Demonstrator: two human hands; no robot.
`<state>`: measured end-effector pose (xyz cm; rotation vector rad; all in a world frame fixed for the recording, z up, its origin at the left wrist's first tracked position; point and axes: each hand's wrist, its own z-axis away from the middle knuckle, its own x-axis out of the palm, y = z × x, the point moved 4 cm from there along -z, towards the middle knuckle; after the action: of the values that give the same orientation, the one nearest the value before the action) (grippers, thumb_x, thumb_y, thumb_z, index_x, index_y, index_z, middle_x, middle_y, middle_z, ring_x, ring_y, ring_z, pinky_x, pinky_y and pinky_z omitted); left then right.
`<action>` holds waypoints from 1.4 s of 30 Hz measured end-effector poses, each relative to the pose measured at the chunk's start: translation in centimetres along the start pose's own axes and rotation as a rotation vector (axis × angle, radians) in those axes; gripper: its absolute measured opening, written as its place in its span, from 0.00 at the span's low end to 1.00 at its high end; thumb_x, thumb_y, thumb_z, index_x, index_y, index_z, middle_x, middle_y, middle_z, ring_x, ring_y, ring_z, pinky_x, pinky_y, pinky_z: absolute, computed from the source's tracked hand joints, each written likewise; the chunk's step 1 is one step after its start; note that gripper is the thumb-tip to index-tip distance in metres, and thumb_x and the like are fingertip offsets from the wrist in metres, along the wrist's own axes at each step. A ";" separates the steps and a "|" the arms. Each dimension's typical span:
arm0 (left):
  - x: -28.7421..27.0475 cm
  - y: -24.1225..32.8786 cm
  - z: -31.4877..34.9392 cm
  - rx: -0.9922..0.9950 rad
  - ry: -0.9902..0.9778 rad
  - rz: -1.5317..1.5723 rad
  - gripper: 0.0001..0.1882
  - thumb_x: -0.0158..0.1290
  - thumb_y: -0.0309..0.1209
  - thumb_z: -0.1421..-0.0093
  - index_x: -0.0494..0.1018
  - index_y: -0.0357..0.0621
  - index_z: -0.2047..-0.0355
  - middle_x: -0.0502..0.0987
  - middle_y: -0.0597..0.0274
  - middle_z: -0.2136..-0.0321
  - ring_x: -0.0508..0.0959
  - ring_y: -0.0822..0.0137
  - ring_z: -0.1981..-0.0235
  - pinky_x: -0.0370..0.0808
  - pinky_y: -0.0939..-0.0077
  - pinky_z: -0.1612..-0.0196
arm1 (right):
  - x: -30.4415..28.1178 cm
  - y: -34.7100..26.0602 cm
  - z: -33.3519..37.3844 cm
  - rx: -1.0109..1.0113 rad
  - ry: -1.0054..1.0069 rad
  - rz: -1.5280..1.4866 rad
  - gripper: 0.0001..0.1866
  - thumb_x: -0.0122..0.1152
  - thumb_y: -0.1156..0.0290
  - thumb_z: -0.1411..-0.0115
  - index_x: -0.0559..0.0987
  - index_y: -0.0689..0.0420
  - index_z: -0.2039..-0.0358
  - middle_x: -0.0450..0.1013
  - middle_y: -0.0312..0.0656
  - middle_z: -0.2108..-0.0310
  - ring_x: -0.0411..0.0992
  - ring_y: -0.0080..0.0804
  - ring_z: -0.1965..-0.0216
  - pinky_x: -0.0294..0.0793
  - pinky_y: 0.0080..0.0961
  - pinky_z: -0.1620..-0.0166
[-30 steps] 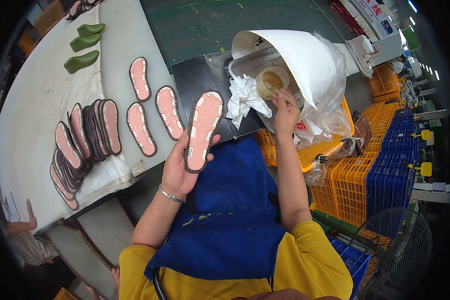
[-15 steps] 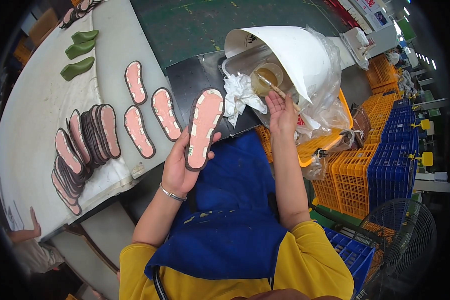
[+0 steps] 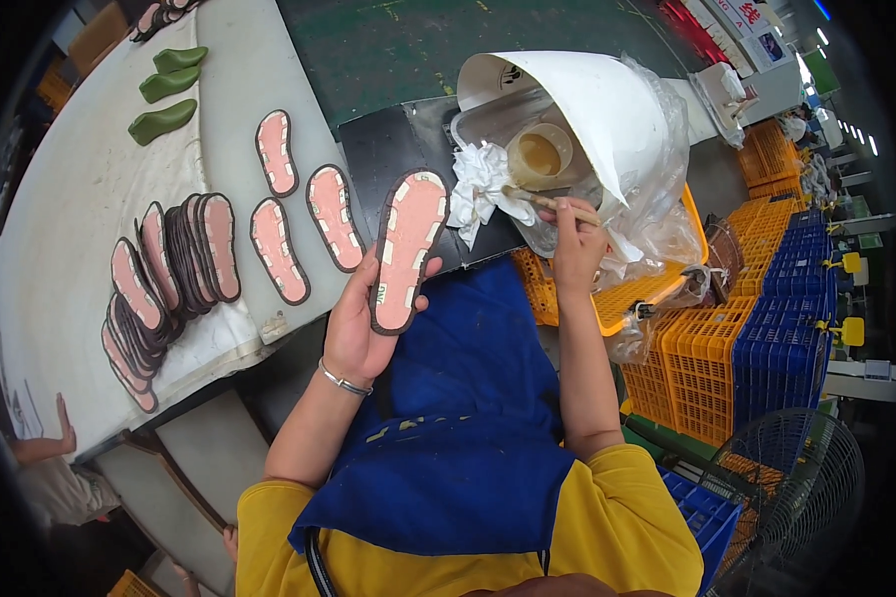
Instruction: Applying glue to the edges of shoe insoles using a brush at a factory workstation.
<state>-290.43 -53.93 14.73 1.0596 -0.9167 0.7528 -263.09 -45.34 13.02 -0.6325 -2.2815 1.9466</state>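
A pink shoe insole (image 3: 414, 234) with a dark border and white tabs along its edge is held upright, pink side up, in my left hand (image 3: 350, 323). Its fingers wrap the narrower lower end. My right hand (image 3: 577, 254) grips a brush (image 3: 540, 201) by its light handle. The brush tip points left, beside crumpled white paper (image 3: 481, 184); whether they touch I cannot tell. Just beyond lies a round tub (image 3: 540, 154) of yellowish liquid inside a clear tray, partly covered by a curved white sheet (image 3: 597, 104).
On the white table (image 3: 244, 60) at left lie three separate insoles (image 3: 280, 249), a stacked row of insoles (image 3: 194, 249) and green shoe lasts (image 3: 164, 119). Orange crates (image 3: 702, 368), blue crates (image 3: 791, 289) and a fan (image 3: 806, 497) stand right. Another person's hand (image 3: 65, 428) rests at the table's left edge.
My right hand, palm up before with the brush lying across the fingers toward the tub, has turned over and closed round the handle. The brush tip has left the tub toward the crumpled paper.
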 end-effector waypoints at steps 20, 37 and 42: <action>0.7 -1.3 -0.6 -0.014 0.029 -0.038 0.24 0.34 0.37 0.27 0.56 0.40 0.35 0.66 0.52 0.39 0.72 0.53 0.43 0.79 0.70 0.58 | -1.6 -1.2 -0.3 0.388 -0.054 -0.960 0.16 0.51 0.60 0.30 0.75 0.62 0.60 0.78 0.46 0.67 0.79 0.30 0.65 0.82 0.34 0.55; 0.1 1.2 -0.9 0.157 0.065 -0.036 0.24 0.33 0.38 0.27 0.58 0.41 0.36 0.68 0.52 0.41 0.72 0.52 0.42 0.79 0.69 0.60 | -5.3 -22.3 -5.9 -0.291 -0.648 -1.074 0.19 0.47 0.65 0.30 0.73 0.68 0.50 0.75 0.58 0.52 0.75 0.44 0.49 0.67 0.48 0.36; 1.7 0.6 -0.7 0.152 -0.003 -0.056 0.25 0.33 0.38 0.27 0.55 0.42 0.33 0.65 0.53 0.38 0.71 0.53 0.41 0.78 0.70 0.58 | -2.9 -20.5 -0.5 -0.394 -0.499 -0.692 0.19 0.45 0.60 0.30 0.73 0.65 0.54 0.74 0.51 0.59 0.77 0.41 0.57 0.77 0.43 0.49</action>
<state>-290.08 -52.97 16.36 1.2151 -0.8385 0.7839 -265.55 -48.16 33.38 0.6463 -2.6603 1.4251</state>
